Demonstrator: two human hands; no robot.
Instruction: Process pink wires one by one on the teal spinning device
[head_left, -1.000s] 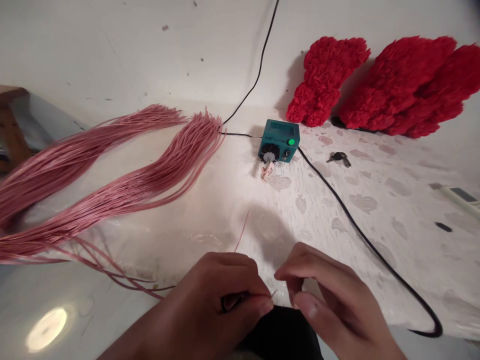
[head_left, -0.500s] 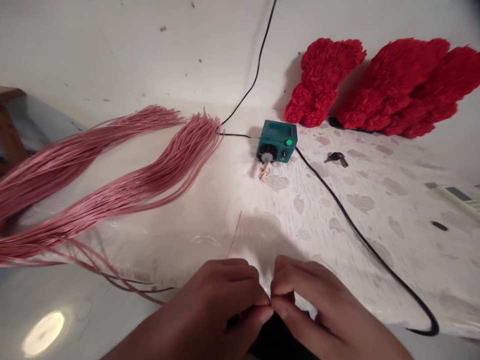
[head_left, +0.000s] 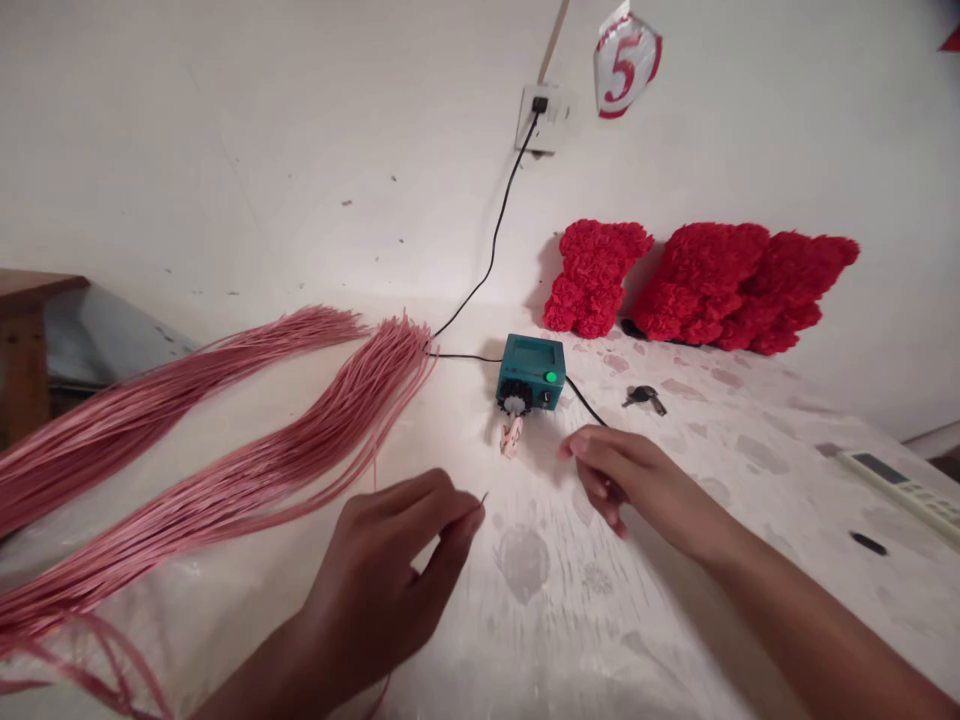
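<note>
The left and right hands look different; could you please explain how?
The left hand pinches a thin strand; the right hand shows nothing in its grasp. The left hand is nearer the pink bundles, while the right hand is nearer the teal box. Both hands are bare.

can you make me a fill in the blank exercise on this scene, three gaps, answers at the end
A thin strand tip pokes out of the grip of the person's ____ hand.
The lit round button on the small teal box-shaped machine glows ____.
The whitish label with red edging on the white wall shows the number ____.

Missing words: left; green; 5.
</note>
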